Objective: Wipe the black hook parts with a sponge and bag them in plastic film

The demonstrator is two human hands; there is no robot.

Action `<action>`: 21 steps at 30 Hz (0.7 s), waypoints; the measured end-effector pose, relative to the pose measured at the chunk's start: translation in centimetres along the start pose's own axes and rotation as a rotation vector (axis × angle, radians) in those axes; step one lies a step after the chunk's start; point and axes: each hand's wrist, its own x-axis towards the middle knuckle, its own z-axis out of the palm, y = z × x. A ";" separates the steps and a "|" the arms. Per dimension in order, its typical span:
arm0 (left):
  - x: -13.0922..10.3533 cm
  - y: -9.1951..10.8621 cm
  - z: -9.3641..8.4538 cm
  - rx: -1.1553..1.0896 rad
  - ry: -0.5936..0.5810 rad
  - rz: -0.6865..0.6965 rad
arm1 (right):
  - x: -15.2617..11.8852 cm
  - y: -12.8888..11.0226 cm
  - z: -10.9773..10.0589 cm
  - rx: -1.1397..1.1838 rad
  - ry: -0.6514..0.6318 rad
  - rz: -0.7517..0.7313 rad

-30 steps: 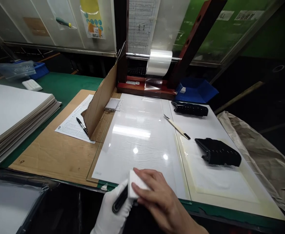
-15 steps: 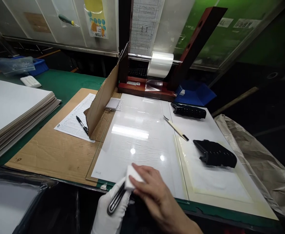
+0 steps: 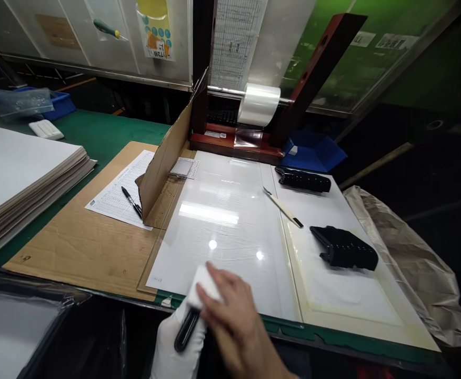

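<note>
My left hand (image 3: 177,345), in a white glove, is closed around a glossy black part (image 3: 187,330) at the bottom centre. Bare, my right hand (image 3: 238,316) pinches a white block (image 3: 204,287) between thumb and fingers. The block touches the upper end of the black part, just beyond the glove. Both hands are over the table's front edge, below a white sheet under a clear plate (image 3: 207,231). Two more black parts lie to the right, one farther back (image 3: 305,180) and one nearer (image 3: 347,248). A craft knife (image 3: 283,207) rests left of them.
A cardboard divider (image 3: 163,158) stands left of the plate, beside a pen (image 3: 131,201) on a printed form. Stacked white sheets (image 3: 25,168) are at far left. Behind stand a clear film roll (image 3: 259,104) and a blue bin (image 3: 313,150).
The white block and my right hand have moved slightly left. The black part has turned in my left hand, its smooth black face now showing. The view has shifted slightly.
</note>
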 end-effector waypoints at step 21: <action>-1.1 4.2 -0.2 0.227 0.159 0.038 | 11.6 2.9 -0.5 0.385 0.071 0.388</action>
